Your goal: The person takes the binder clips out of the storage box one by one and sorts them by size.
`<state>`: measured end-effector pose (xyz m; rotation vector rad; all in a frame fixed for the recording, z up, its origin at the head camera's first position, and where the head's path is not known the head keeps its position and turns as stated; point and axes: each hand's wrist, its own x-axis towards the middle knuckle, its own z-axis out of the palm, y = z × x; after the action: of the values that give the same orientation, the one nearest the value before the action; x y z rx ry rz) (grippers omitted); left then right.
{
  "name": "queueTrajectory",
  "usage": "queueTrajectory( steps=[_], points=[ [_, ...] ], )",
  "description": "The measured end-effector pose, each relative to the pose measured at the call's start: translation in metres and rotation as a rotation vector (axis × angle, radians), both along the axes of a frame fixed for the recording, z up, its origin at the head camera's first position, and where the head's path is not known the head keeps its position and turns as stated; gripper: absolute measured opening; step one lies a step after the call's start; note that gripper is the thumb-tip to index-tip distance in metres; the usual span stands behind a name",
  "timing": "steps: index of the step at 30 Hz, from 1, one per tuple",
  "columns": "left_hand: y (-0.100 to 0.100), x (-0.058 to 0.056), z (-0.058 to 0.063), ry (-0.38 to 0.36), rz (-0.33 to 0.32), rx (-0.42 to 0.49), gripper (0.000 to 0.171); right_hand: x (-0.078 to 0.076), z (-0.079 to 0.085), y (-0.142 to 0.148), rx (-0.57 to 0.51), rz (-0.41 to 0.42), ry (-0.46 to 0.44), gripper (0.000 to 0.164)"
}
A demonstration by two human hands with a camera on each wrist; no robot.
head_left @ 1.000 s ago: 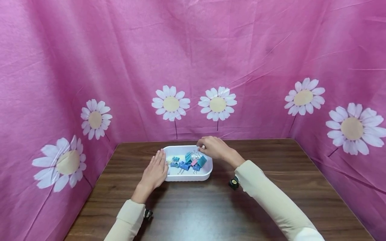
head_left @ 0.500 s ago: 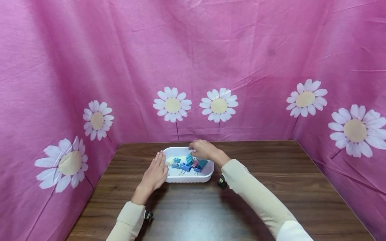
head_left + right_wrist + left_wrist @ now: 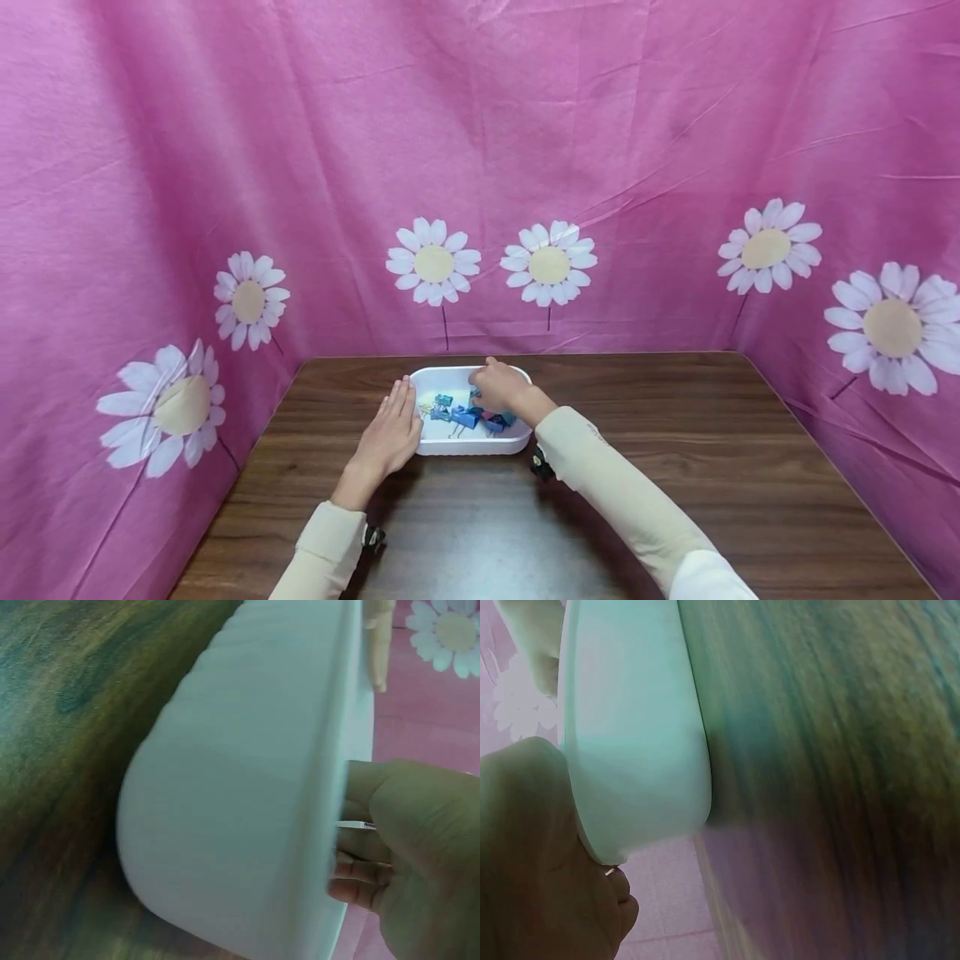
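A white tray [image 3: 472, 447] holds several binder clips in blue, teal and pink, among them a blue binder clip [image 3: 465, 417] near the middle. My left hand [image 3: 387, 431] rests against the tray's left end, its fingers straight along the rim; the left wrist view shows this hand [image 3: 525, 847] beside the tray wall [image 3: 641, 735]. My right hand [image 3: 501, 390] reaches over the far right rim, fingers down among the clips. In the right wrist view its fingertips are hidden behind the tray wall [image 3: 232, 765], so whether it pinches a clip does not show.
The tray stands near the far edge of a brown wooden table [image 3: 480, 517]. A pink curtain [image 3: 480, 125] printed with white daisies hangs behind the table and along both sides.
My right hand has moved left and down into the tray, now covering some of the teal and pink clips. The left hand stays at the tray's left end.
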<state>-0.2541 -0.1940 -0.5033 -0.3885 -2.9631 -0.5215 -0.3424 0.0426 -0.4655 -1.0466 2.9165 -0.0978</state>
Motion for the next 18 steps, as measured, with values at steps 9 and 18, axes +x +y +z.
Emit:
queueTrajectory(
  steps=[9,18],
  points=[
    [0.0016,0.0010,0.0021,-0.011,-0.001,0.002,0.061,0.0050,-0.0032,0.0011,0.040,-0.053,-0.035,0.049],
    [0.0008,0.0001,0.0013,-0.021,0.006,0.014,0.062,0.0046,-0.0051,0.0013,-0.061,0.005,-0.175,0.040]
  ],
)
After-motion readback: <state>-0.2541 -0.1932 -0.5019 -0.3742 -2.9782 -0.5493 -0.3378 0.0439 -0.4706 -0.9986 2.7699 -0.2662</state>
